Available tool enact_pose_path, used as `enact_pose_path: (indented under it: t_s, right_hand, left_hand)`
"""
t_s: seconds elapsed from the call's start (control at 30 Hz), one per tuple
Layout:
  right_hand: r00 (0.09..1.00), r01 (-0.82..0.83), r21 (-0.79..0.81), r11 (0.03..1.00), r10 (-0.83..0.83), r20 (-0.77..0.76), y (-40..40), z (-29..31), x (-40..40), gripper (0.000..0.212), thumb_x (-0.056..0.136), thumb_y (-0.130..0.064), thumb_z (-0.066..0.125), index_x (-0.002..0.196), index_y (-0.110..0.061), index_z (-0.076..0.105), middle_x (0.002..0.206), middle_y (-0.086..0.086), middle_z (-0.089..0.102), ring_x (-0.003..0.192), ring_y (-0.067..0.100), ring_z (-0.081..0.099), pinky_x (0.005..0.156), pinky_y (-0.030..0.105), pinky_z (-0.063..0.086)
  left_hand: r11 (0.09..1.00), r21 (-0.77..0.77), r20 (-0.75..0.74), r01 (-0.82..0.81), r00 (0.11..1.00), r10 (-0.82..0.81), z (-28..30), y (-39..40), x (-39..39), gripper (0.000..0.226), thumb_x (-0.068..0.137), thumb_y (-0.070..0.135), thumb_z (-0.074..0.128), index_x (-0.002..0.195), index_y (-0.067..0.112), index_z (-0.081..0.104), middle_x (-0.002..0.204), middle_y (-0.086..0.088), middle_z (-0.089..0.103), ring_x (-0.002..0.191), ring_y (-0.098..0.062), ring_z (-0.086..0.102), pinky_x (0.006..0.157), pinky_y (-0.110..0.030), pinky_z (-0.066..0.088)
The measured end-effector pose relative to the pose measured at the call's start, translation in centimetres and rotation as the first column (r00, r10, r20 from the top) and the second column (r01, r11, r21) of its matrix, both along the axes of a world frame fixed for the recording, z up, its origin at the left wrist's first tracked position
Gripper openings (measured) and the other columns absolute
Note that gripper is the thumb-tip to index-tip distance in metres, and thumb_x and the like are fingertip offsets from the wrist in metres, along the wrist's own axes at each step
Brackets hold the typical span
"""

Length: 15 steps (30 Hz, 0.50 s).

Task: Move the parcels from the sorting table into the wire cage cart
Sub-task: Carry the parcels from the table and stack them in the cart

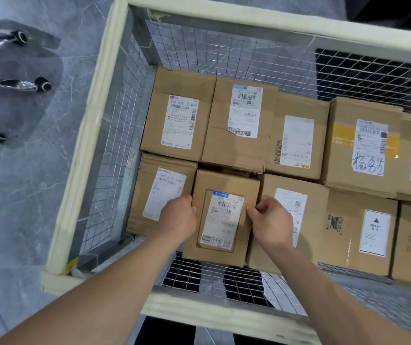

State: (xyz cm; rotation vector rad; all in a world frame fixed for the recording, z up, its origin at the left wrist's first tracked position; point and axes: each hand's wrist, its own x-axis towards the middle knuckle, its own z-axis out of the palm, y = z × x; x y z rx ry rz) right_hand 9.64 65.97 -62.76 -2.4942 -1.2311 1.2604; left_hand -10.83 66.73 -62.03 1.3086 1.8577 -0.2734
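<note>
Both hands, left hand (178,217) and right hand (271,221), grip a small labelled parcel (220,217) by its sides, fingers curled, lowering it among boxes in the wire cage cart (85,155); next, seating and letting go.

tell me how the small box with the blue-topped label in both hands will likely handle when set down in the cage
The small box looks like stiff cardboard with flat faces, so it should keep its shape and not roll. The left hand and right hand span it easily, so it is probably light. It stands tall and slightly tilted among its neighbours, so it might tip.
</note>
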Motion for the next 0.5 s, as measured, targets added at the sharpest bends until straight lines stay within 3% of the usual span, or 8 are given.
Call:
enact_pose_path:
  t_s: [0.07, 0.13, 0.23, 0.37, 0.5]
  right_hand:
    - [1.0, -0.026, -0.009, 1.0, 0.026, 0.008, 0.4, -0.6, -0.1, 0.02, 0.092, -0.024, 0.065, 0.079, -0.012, 0.056, 0.068, 0.001, 0.061, 0.065, 0.018, 0.056, 0.053, 0.028, 0.036]
    - [0.995, -0.094, -0.032, 0.995, 0.094, 0.02, 0.6, -1.0, -0.3, 0.018, 0.093, -0.023, 0.063, 0.078, -0.015, 0.057, 0.07, 0.0, 0.062, 0.066, 0.018, 0.057, 0.053, 0.028, 0.038]
    - [0.982, -0.185, -0.028, 0.982, 0.186, 0.024, 0.7, -0.9, -0.5, 0.017, 0.092, -0.019, 0.06, 0.076, -0.014, 0.059, 0.068, 0.001, 0.063, 0.065, 0.021, 0.059, 0.056, 0.032, 0.045]
    - [0.947, -0.32, -0.018, 0.947, 0.32, -0.026, 0.5, 1.2, -0.3, 0.016, 0.093, -0.024, 0.061, 0.081, -0.014, 0.063, 0.071, 0.0, 0.064, 0.067, 0.022, 0.059, 0.058, 0.032, 0.047]
    - [0.882, -0.471, 0.026, 0.882, 0.47, 0.034, 0.3, 5.4, 0.9, 0.026, 0.099, -0.035, 0.055, 0.088, -0.012, 0.063, 0.082, -0.002, 0.059, 0.071, 0.021, 0.058, 0.057, 0.032, 0.044]
  left_hand:
    - [0.999, 0.028, -0.015, -0.019, 1.0, 0.019, -0.2, 0.3, 0.3, 0.026, 0.102, 0.012, 0.048, 0.126, 0.008, 0.058, 0.106, -0.01, 0.066, 0.091, -0.024, 0.06, 0.075, -0.031, 0.047]
    - [0.998, 0.043, -0.069, 0.045, 0.997, -0.042, -0.6, 0.5, 0.5, 0.023, 0.099, 0.006, 0.049, 0.122, 0.008, 0.054, 0.098, -0.009, 0.064, 0.084, -0.024, 0.06, 0.074, -0.037, 0.054]
    - [0.982, -0.006, -0.154, 0.189, 0.97, -0.188, -0.4, 0.8, 0.6, 0.021, 0.095, 0.003, 0.049, 0.116, 0.008, 0.048, 0.102, -0.011, 0.059, 0.079, -0.023, 0.053, 0.064, -0.037, 0.047]
    - [0.937, -0.05, -0.221, 0.346, 0.911, -0.348, 1.7, 1.3, 0.4, 0.043, 0.092, 0.01, 0.057, 0.132, 0.012, 0.041, 0.125, -0.011, 0.048, 0.106, -0.028, 0.05, 0.068, -0.037, 0.04]
    - [0.871, -0.023, -0.253, 0.49, 0.84, -0.479, 6.1, 1.8, 0.8, 0.041, 0.095, 0.026, 0.057, 0.133, 0.013, 0.045, 0.137, -0.01, 0.044, 0.122, -0.029, 0.043, 0.086, -0.041, 0.046]
